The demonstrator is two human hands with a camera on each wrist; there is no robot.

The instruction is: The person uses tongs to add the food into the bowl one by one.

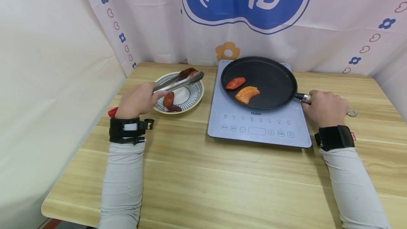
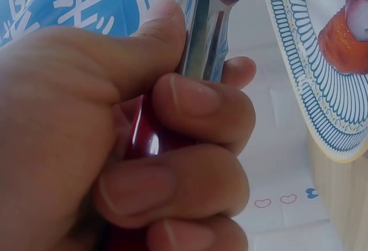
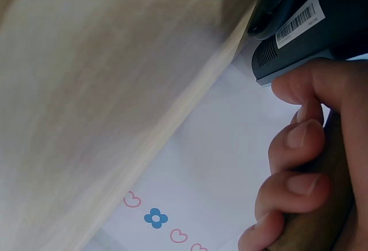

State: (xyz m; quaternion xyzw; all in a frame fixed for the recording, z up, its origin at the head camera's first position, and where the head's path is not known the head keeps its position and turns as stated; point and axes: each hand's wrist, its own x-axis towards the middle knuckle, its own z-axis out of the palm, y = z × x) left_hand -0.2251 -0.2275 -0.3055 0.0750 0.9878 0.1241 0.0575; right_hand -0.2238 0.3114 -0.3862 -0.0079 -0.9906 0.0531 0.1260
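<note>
In the head view my left hand (image 1: 140, 98) grips metal tongs (image 1: 178, 85) by their red handle (image 2: 152, 139). Between the tong tips is a dark reddish-brown food piece (image 1: 188, 73), above the far side of a patterned plate (image 1: 199, 98). Another reddish-brown piece with a dark, curled end (image 1: 169, 99) lies on that plate. My right hand (image 1: 327, 107) has its fingers curled round the handle (image 3: 316, 222) of a black frying pan (image 1: 270, 84). Inside the pan, at its left, are a red piece (image 1: 235, 83) and an orange, white-striped salmon slice (image 1: 247, 94).
The pan stands on a light induction cooktop (image 1: 257, 140) with touch buttons along its front. Under everything is a wooden table (image 1: 203, 186). A printed curtain (image 1: 159, 17) hangs right behind the table's back edge, and a pale sheet (image 1: 57, 63) hangs at the left.
</note>
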